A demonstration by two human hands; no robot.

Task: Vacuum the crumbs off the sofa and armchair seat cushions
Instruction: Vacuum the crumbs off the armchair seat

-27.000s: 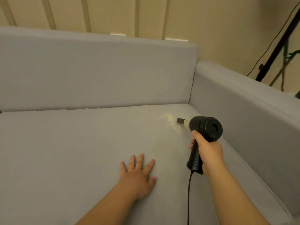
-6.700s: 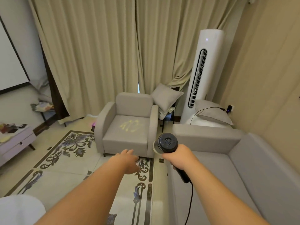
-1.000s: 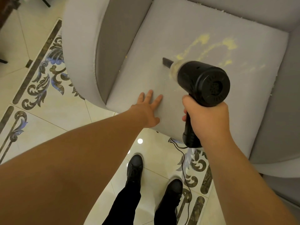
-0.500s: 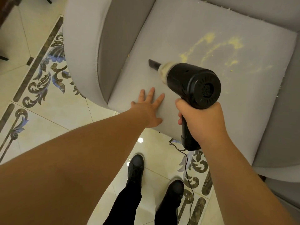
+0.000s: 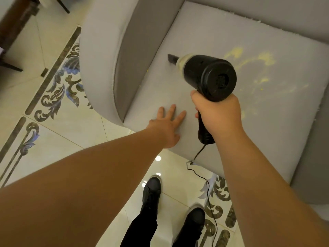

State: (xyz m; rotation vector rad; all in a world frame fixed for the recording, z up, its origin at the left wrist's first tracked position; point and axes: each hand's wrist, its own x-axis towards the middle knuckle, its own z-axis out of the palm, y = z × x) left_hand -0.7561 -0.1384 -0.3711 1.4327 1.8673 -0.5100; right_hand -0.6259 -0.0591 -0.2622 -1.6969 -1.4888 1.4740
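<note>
black vac (image 5: 208, 77) in r hand (image 5: 218, 115)

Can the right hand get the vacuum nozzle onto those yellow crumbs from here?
Probably yes: the right hand holds the vacuum over the cushion, and nothing lies between it and the crumbs.

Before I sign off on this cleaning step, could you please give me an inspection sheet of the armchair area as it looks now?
Surface: grey armchair seat cushion; yellow crumbs remain across its right part.
Job's things: black handheld vacuum, nozzle pointing at the cushion's left side, away from the main crumb patch.
Clutter: a few specks along the seat's left seam.
Hands: left hand rests flat on the cushion's front edge; right hand grips the vacuum handle.
Cables: thin black cord trails from the handle over the floor.
Surroundings: patterned tile floor, black shoes.
</note>
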